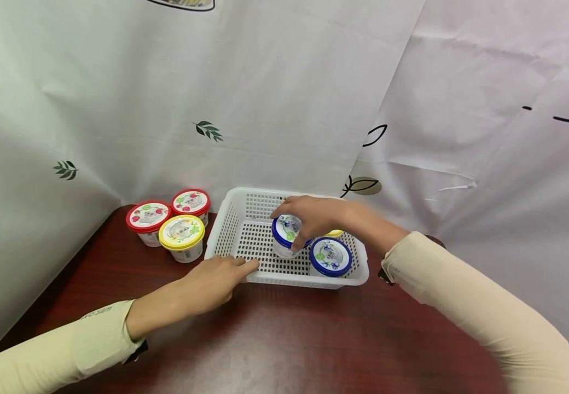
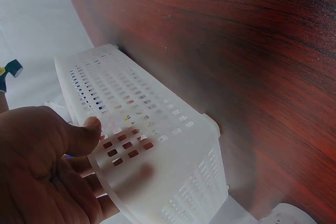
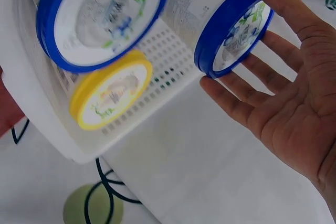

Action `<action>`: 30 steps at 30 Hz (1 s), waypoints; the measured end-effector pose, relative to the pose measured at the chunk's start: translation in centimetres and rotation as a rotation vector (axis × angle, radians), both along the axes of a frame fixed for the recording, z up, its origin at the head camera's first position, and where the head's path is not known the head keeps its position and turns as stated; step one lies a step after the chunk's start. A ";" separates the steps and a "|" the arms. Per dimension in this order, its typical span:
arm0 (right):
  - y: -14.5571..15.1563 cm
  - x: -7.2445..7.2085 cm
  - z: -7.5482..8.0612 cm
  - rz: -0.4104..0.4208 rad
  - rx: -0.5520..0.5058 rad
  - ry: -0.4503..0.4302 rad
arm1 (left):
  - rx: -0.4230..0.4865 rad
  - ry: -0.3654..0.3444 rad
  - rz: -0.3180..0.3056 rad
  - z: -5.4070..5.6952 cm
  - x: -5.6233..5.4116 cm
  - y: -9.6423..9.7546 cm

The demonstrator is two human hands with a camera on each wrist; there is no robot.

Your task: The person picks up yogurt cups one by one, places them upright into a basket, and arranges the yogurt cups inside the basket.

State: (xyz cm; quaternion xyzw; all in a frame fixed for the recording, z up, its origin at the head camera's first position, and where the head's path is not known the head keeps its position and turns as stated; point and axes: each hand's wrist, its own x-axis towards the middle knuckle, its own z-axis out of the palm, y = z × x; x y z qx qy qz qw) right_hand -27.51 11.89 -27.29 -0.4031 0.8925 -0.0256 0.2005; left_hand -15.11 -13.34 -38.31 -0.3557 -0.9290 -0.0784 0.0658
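A white perforated plastic basket stands on the table. My left hand grips its front rim near the left corner; in the left wrist view the thumb lies outside the wall and the fingers inside. Within the basket, my right hand spans a blue-lidded tub, thumb and fingertips on the lid's edge. Another blue-lidded tub sits at the basket's front right. Behind it is a yellow-lidded tub, mostly hidden by my right hand and the blue lid in the head view.
Left of the basket stand two red-lidded tubs and one yellow-lidded tub, close together. The dark red wooden table extends in front of the basket. A white patterned sheet hangs right behind it.
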 end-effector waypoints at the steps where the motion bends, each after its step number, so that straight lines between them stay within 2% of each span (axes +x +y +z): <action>1: -0.1 0.0 -0.3 0.005 0.002 -0.001 | 0.002 0.002 -0.001 0.0 0.0 0.0; 11: -0.7 0.2 -2.5 0.016 0.002 -0.021 | 0.010 0.000 -0.007 -0.1 -0.1 -0.1; 19: -1.0 0.2 -3.7 0.046 0.008 -0.028 | 0.001 -0.015 0.000 -0.2 -0.1 -0.1; 30: -1.3 0.3 -4.7 0.031 0.028 -0.057 | 0.000 0.003 -0.007 -0.2 -0.1 -0.2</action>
